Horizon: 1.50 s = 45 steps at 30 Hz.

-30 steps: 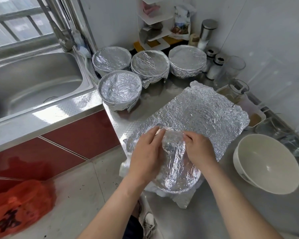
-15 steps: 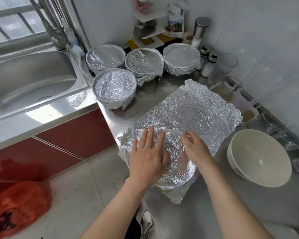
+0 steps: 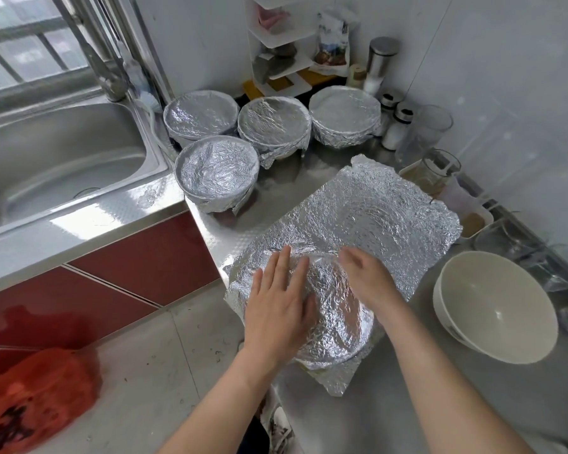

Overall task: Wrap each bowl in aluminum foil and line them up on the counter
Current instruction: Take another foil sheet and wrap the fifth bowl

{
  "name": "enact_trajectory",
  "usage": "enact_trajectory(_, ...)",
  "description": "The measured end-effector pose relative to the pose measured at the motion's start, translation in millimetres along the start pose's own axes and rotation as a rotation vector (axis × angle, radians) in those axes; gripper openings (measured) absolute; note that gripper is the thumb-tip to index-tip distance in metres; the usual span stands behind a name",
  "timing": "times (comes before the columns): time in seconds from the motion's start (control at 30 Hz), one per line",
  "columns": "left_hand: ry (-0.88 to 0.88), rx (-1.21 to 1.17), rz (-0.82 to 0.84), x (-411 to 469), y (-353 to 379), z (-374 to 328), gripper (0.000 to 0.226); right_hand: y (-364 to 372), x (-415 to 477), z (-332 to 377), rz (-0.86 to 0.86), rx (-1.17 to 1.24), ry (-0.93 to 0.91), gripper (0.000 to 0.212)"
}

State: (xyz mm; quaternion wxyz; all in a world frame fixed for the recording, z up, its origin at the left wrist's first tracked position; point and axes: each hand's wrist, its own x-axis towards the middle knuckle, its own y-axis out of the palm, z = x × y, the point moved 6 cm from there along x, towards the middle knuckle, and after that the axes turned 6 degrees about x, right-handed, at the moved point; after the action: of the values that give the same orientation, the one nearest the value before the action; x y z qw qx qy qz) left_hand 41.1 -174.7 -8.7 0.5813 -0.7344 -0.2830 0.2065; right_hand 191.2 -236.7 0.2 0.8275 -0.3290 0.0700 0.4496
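Foil sheet, crumpled and broad, lying across the steel counter, its near end draping over a bowl at the counter's front left corner, its left corner jutting past the edge above the floor, its far end lying flat and reaching toward the jars by the wall. Sink sitting to the left under a window, with a faucet standing behind it. Red cabinet front running below the sink. Orange plastic bag lying on the floor at the lower left. Bare white bowl sitting upright on the counter just right of the foil sheet, not touching it. Four wrapped bowls standing at the back of the counter, three forming a row along the wall and the fourth wrapped bowl sitting in front of the row's left end, nearest the sink. Left hand lying palm down on the foil over the left side of the covered bowl, grip spread, fingers straight and slightly fanned, pinching nothing. Right hand resting edge-on against the foil at the bowl's far right rim, somewhat blurred, grip likewise spread with fingers straight. Glass jar and two small shakers standing along the right wall, beyond the far edge of the foil.
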Motion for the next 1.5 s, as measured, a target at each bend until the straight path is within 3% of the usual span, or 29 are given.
enact_trajectory(0.13, 0.036, -0.074, -0.003, 4, 3, 5, 0.057, -8, 12, 6, -0.012, 0.181, 0.091, 0.052)
enact_trajectory(0.5, 0.066, -0.047, -0.013, 6, 9, 3, 0.054, 11, 18, 15, -0.009, -0.178, -0.189, 0.037)
enact_trajectory(0.63, 0.069, -0.037, -0.018, 6, 7, 2, 0.055, 13, 21, 7, 0.121, -0.184, -0.121, 0.036)
enact_trajectory(0.73, 0.049, -0.066, -0.041, 6, 2, 2, 0.054, 6, 27, 13, 0.148, -0.145, -0.071, 0.048)
enact_trajectory(0.9, 0.076, -0.090, -0.035, 8, 2, 1, 0.055, 20, 32, 32, 0.192, -0.243, -0.154, 0.039)
enact_trajectory(1.03, 0.080, -0.106, -0.047, 9, 1, 1, 0.054, 23, 28, 31, 0.117, -0.377, -0.257, 0.039)
enact_trajectory(1.27, 0.136, -0.151, -0.043, 7, -8, 2, 0.054, 16, 23, 20, 0.187, -0.201, -0.182, 0.039)
enact_trajectory(1.33, 0.073, -0.187, -0.099, 3, -17, 5, 0.051, 10, 22, 18, 0.197, -0.135, -0.150, 0.039)
enact_trajectory(1.5, -0.281, -0.322, -0.241, -23, -20, 26, 0.036, 13, 19, 11, 0.206, -0.096, -0.127, 0.036)
